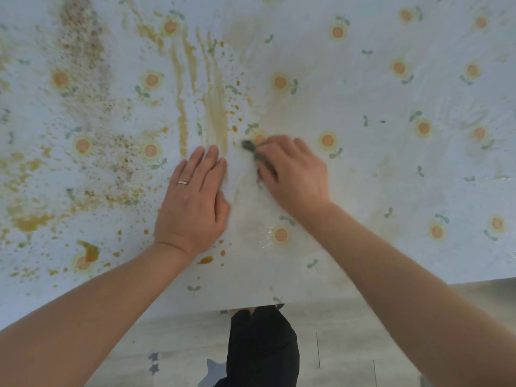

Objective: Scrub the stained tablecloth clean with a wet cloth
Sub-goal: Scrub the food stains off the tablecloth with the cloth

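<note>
A white tablecloth [377,174] printed with orange flowers covers the table. Brown-yellow stains and specks [92,146] spread over its left half, with long streaks [216,113] near the middle. My left hand [192,202] lies flat on the cloth with straight fingers, a ring on one finger. My right hand [293,171] has its fingers curled over a small dark grey cloth [252,150] and presses it on the tablecloth just right of the streaks. Most of the dark cloth is hidden under that hand.
The table's front edge [251,305] runs across the lower part of the view. Below it are a pale floor [349,344] and my dark clothing [262,350]. The right half of the tablecloth looks paler, with faint smears.
</note>
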Motion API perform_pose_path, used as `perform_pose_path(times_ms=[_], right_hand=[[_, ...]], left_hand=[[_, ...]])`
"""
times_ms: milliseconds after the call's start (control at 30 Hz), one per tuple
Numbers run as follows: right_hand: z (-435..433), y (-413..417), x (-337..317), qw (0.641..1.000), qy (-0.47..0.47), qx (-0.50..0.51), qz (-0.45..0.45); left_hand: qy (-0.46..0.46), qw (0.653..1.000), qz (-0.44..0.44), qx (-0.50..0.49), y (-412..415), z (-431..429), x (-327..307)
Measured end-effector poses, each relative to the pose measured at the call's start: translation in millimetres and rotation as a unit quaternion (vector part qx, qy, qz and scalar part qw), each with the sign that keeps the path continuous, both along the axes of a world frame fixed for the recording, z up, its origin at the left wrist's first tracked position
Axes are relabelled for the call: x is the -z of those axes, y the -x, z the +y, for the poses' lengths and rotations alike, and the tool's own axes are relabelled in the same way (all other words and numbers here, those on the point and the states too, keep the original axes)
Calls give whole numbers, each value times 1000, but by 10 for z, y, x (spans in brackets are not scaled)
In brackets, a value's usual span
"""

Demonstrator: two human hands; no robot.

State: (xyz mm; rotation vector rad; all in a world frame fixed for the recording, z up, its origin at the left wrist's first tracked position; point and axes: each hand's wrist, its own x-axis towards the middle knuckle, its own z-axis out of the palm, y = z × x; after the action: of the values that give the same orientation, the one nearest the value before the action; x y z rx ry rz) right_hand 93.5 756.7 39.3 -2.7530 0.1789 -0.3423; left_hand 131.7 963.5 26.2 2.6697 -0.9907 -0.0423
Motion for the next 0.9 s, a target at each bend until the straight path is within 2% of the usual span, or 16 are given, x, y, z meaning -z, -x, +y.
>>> perform_pose_path(times_ms=[67,167,233,333,467,533,600,667,733,833,900], right_hand=[[-412,-182,-12,996,15,80,28],[-1002,-567,-29,970,27,237,37],[-1043,-764,-33,963,40,262,47],[-594,-710,13,978,24,203,35],[172,53,63,999,-24,30,-19],[186,434,38,999,-30,-28,-26],[-138,615,9,999,5,-44,-29],[-659,594,-61,999,48,21,-8],[-1247,414,-111,986,54,159,24],[-1870,162,-162,932,5,359,45],[-1744,112,-156,924,-10,380,45]], left_hand=[[-1,1000,-1,2,0,-5,-1],[1,1000,1,-4,0,2,-4],[1,1000,-5,-2,-1,9,1],[1,1000,-1,-4,2,10,14],[-7,1000,10,-11,-6,13,11],[-10,1000,13,-8,-9,6,4],[-14,1000,14,-5,-9,12,-1],[-18,1000,16,-4,-2,3,-9],[-20,1000,16,-5,-3,-5,-13],[-18,1000,16,-9,2,-3,-11],[-17,1000,16,-10,0,-1,-5]])
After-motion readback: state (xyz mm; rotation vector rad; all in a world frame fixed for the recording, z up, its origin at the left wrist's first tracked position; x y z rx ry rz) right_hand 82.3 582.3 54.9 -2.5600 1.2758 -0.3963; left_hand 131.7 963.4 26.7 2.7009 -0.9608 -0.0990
